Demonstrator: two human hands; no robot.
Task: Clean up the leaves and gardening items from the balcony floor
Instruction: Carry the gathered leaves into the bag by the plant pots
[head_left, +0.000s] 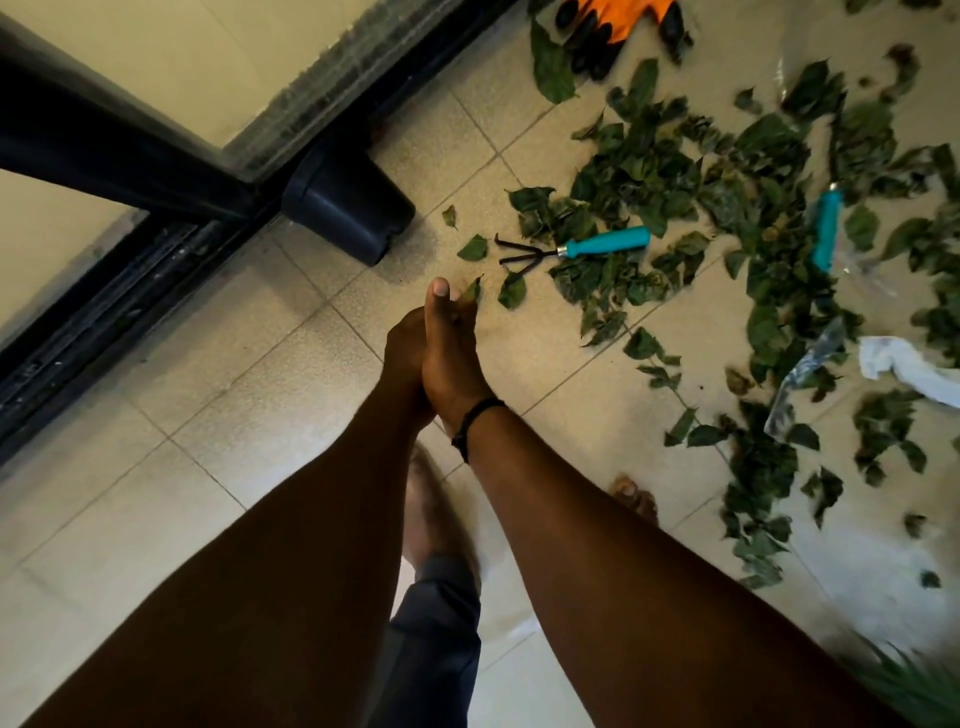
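Both hands are stretched forward and pressed together over the tiled floor, the right hand lying over the left hand. The right hand's thumb stands straight up, and a small leaf shows at its fingertips, seemingly pinched between the two hands; how far the left hand's fingers are curled cannot be told, since the right covers them. The leaves lie scattered ahead and to the right of the hands, thickest well off to the right, with a few strays just beyond the fingertips. The nearest tool is a small hand rake with a teal handle, just ahead and to the right: its dark prongs point toward the hands and its long axis runs away to the right, so the right hand is the nearer one for it. A second teal-handled tool lies farther right, nearly end-on, among the leaves. Orange and black gloves sit far ahead and to the right. A black pot lies on its side ahead and slightly left, against the door frame.
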